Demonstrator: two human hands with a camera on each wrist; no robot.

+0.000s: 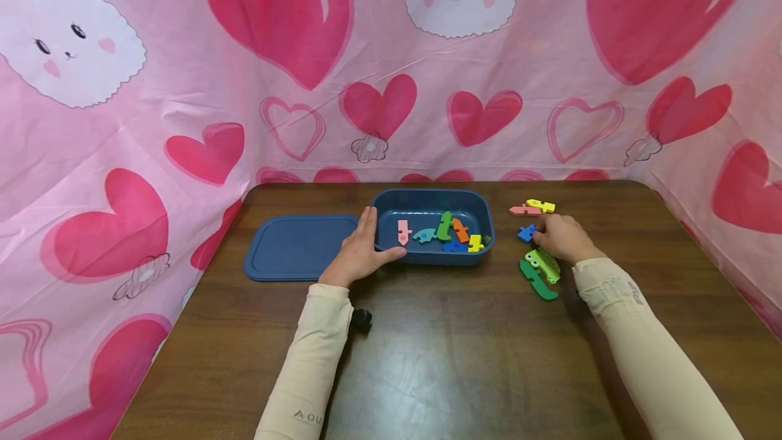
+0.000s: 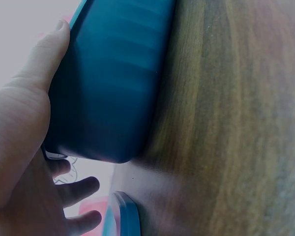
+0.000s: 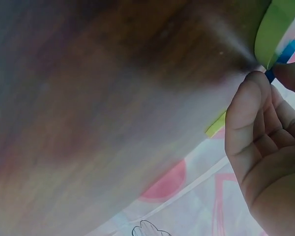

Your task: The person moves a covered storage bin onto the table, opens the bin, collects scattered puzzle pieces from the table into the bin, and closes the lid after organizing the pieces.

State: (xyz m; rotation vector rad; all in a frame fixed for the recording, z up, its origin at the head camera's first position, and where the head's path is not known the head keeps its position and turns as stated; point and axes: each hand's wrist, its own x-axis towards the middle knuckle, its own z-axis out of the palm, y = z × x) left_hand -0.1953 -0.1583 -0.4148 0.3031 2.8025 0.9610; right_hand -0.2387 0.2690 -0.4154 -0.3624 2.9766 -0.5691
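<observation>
Box [image 1: 430,258], blue and round-cornered, stands near the wood-grained table's [image 1: 427,358] far edge in the head view, holding notched pieces [image 1: 444,228]; the left hand [image 1: 360,253], fingers straight, touches its left end. Toward the table's right edge, the right hand [image 1: 565,236] pinches a blue piece [image 1: 525,233]. The left wrist view adds the box's faintly rippled outer wall. The right wrist view reveals thumb and fingertip clamped on the blue piece, near a curved green piece [image 3: 275,37].

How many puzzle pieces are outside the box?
5: pink piece and yellow piece toward the back, blue piece pinched by the right hand, light green piece and dark green piece nearer the camera. The hand may hide others.
</observation>
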